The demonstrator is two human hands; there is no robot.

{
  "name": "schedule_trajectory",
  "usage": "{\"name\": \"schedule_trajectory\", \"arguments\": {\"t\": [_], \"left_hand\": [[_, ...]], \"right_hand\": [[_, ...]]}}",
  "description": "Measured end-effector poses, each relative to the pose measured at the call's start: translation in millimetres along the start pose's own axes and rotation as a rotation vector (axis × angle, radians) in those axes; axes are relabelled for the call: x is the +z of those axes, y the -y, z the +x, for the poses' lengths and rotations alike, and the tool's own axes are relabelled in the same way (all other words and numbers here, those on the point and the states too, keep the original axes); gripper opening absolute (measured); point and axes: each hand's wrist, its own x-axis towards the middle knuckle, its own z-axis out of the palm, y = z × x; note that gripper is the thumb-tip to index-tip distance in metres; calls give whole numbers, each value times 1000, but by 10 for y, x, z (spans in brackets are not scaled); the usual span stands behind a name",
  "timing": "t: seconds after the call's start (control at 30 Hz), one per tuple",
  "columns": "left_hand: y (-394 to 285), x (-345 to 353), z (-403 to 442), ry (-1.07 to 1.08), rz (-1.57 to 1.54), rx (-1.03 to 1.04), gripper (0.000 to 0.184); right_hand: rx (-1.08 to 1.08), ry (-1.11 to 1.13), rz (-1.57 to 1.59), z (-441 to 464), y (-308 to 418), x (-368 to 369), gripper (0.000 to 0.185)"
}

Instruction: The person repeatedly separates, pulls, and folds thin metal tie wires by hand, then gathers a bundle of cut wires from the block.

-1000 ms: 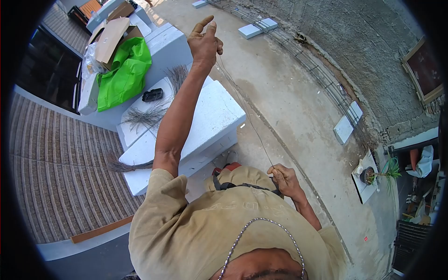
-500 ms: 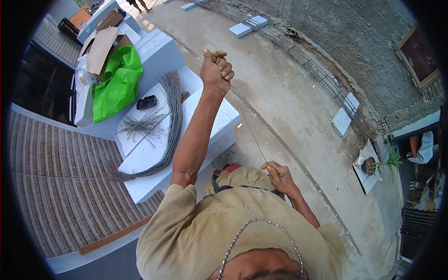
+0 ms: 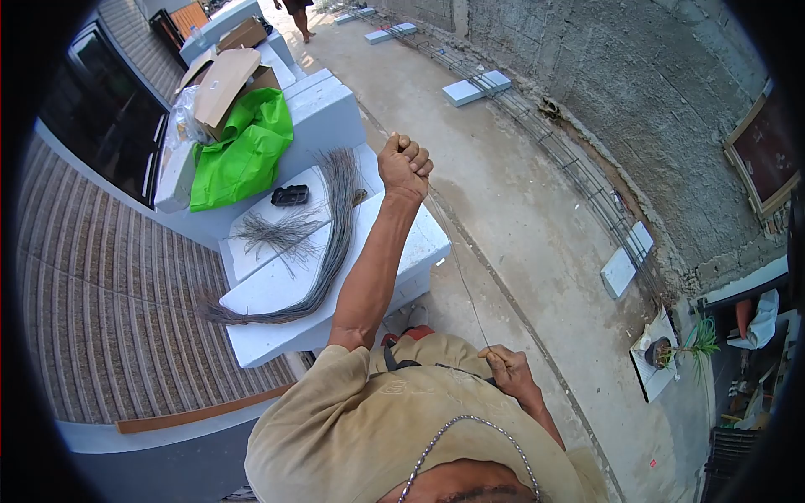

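Observation:
My left hand [image 3: 405, 168] is raised ahead of me beside the white blocks, closed in a fist around one end of a thin wire [image 3: 459, 268]. The wire runs down with a slight curve to my right hand [image 3: 509, 369], which pinches its other part close to my waist. To the left of my outstretched arm, a long bundle of wire [image 3: 341, 226] lies bent across the white blocks [image 3: 268, 339]. Beside it are a small tangle of loose wires [image 3: 272, 233] and a black object [image 3: 290, 195], whose kind I cannot make out.
A green bag [image 3: 243, 159] and an open cardboard box [image 3: 225, 84] sit on the stacked blocks. Along the rough wall, a long rebar cage [image 3: 579, 172] rests on white blocks. A potted plant [image 3: 662, 352] stands at right. Another person's legs [image 3: 300, 18] show far ahead.
My left fist has closed more tightly, and the wire loop above it no longer shows. Both hands sit lower in the view, which has shifted. The distant person is more visible.

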Motion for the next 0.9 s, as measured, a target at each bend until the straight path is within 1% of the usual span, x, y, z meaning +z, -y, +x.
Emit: {"name": "schedule_trajectory", "arguments": {"t": [0.07, 0.1, 0.17, 0.2, 0.27, 0.33, 0.37, 0.4, 0.47, 0.5, 0.57, 0.6, 0.63, 0.7, 0.77, 0.83, 0.87, 0.9], "left_hand": [[29, 46, -19, -60, 105, 117, 38], [67, 135, -61, -104, 175, 100, 38], [148, 517, -338, -203, 316, 57, 44], [249, 453, -413, -114, 356, 12, 56], [502, 369, -636, -22, 400, 38, 55], [595, 373, -877, -18, 303, 66, 51], [638, 388, -961, -18, 255, 71, 50], [628, 387, -989, -15, 476, 77, 46], [500, 340, -1003, 9, 923, 84, 40], [522, 234, -1031, 113, 1268, 216, 35], [546, 70, -1197, 344, 1486, 130, 33], [614, -23, -1316, 480, 1577, 66, 32], [726, -120, -1428, 543, 1560, 95, 35], [775, -120, -1604, 618, 1555, -211, 37], [776, -77, -1699, 655, 1541, -458, 40], [766, -22, -1796, 583, 1448, -575, 40], [746, -2, -1830, 534, 1402, -623, 40], [742, 21, -1853, 586, 1454, -571, 40]], "right_hand": [[-14, -24, -1, -10, 52, 22, 30], [-17, -32, -7, 33, 68, 8, 30], [-18, -39, -16, 119, 93, -16, 30], [-8, -47, -28, 161, 75, -23, 29], [13, -62, -52, 251, 39, -37, 28], [-41, -92, -103, 424, 79, -95, 27], [-86, -70, -170, 458, 120, -174, 23], [-132, -51, -234, 494, 161, -252, 19], [-232, -96, -408, 496, 93, -461, 14], [-265, -107, -556, 482, 86, -605, 13], [-288, -79, -830, 607, 184, -897, 12], [-291, -67, -881, 666, 212, -1009, 12], [-299, -51, -918, 732, 203, -1091, 13], [-348, -46, -933, 828, 168, -1199, 12], [-365, -16, -968, 881, 249, -1240, 13], [-437, -2, -956, 933, 245, -1247, 13], [-407, 6, -941, 937, 217, -1251, 13], [-384, 18, -925, 950, 182, -1255, 13]]}}
